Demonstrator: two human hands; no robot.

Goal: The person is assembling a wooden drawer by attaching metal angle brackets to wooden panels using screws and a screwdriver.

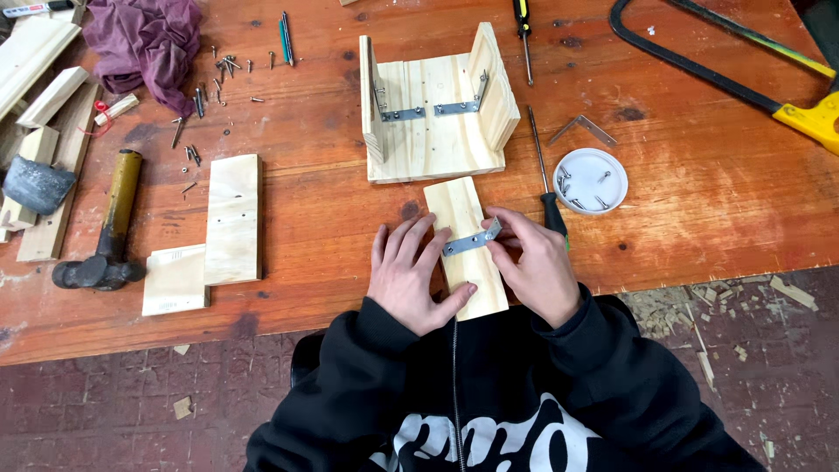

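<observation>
A small pale wood plank [458, 210] lies lengthwise at the near edge of the workbench [332, 210]. Across it rests a metal angle bracket [470, 240]. My left hand [409, 275] lies flat on the plank's left side, fingers touching the bracket's left end. My right hand [535, 262] pinches the bracket's right end, where it bends upward. Just beyond the plank stands a wooden U-shaped assembly [434, 109] with two upright side boards and metal brackets screwed into its corners.
A screwdriver [545, 170] lies right of the plank, beside a white lid with screws [591, 180] and a loose bracket [584, 128]. A hacksaw [743, 70] is far right. Left: a hammer [109, 227], two boards [232, 218], scattered screws [214, 83], purple cloth [144, 39].
</observation>
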